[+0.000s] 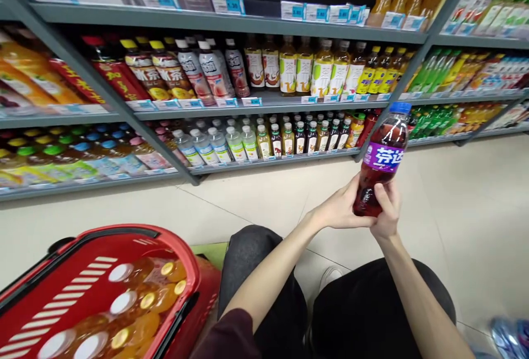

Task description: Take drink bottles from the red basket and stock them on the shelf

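Observation:
A soda bottle [382, 157] with dark red-purple drink, a purple label and a blue cap is held up in front of the shelves, tilted a little to the right. My left hand [341, 204] wraps the lower left side of the bottle. On its lower right side, my right hand [387, 207] grips with the thumb lying across the front. Both hands are closed on the bottle near its base, over the floor beyond my knees. The fingers behind the bottle are hidden.
Left of my knees stands a red shopping basket [182, 243] with several orange and amber drink bottles [136, 298] inside. Ahead, a grey shelf rack [289, 106] carries rows of bottled drinks. At the lower right, clear bottles [506, 337] are on the tiled floor [475, 226].

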A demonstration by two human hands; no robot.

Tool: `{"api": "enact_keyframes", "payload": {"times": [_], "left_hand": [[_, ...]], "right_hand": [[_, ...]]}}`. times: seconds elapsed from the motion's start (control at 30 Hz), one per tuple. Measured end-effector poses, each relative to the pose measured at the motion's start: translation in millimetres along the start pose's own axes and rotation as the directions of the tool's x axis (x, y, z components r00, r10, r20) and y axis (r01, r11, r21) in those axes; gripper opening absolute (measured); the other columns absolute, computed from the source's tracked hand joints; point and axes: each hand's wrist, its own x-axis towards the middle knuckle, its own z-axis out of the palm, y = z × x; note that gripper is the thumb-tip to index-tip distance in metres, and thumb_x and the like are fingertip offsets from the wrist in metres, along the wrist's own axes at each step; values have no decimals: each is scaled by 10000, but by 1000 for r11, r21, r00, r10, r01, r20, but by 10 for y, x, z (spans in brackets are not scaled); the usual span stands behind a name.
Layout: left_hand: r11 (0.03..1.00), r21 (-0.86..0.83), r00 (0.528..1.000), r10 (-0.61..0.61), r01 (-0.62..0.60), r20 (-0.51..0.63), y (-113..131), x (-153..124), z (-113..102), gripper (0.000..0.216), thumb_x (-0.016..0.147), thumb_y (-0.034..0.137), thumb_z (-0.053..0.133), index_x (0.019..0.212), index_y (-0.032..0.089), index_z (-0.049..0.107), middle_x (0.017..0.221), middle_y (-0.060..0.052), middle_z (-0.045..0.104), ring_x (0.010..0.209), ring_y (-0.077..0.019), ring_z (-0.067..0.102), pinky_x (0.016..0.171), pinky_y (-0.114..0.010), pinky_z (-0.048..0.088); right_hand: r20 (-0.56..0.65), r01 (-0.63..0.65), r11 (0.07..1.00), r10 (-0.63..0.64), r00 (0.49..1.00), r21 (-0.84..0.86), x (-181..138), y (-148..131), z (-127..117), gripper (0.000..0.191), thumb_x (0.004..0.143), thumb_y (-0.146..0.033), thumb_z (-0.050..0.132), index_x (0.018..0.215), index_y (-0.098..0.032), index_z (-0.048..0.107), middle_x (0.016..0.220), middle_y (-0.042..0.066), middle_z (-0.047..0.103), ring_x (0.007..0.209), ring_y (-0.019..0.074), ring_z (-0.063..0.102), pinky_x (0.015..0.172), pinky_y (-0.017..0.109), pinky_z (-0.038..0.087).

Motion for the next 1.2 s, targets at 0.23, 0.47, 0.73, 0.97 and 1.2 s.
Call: {"api": "enact_keyframes", "payload": {"times": [0.23,0.47,0.73,0.97,1.2], "left_hand": [[999,51,1000,0,-1,12,63,-27,-15,1087,720,422,808,1608,156,242,1496,-200,502,1283,-352,583,1040,-463,520],[998,8,998,57,-58,2,68,-36,1,1068,749,429,801,1612,141,241,1513,-188,475,1350,-343,533,1120,-451,476],[964,-264,999,-13,22,38,32,-28,-53,710,976,617,547,1520,168,468,1351,-147,600,1204,-310,603,1028,-458,515],[971,-235,995,-61,42,-74,-2,-35,-35,654,1002,671,465,1355,135,591,1168,-124,683,1099,-294,642,963,-416,527],[954,-285,958,7,-93,-288,-25,61,28,702,986,474,598,1595,255,323,1608,-140,432,1403,-287,513,1102,-436,497]], "right_hand": [[-5,11,999,-11,1000,49,-25,-67,39,389,860,-445,784,1132,-182,692,1026,68,675,935,229,650,870,350,497],[-12,25,998,-24,1000,62,-19,-59,24,415,838,-432,794,1164,-188,714,1088,86,690,970,261,663,913,407,505],[39,10,993,-15,999,115,-77,-151,49,335,865,-461,743,1041,-176,733,913,96,691,808,278,683,775,438,548],[51,19,1000,-19,999,18,-83,-98,68,337,865,-486,716,1040,-197,711,936,90,679,895,294,687,828,447,556],[-2,-203,976,204,979,73,-47,-100,174,443,860,-499,513,1177,-204,605,1082,104,679,984,298,680,878,458,560]]}}
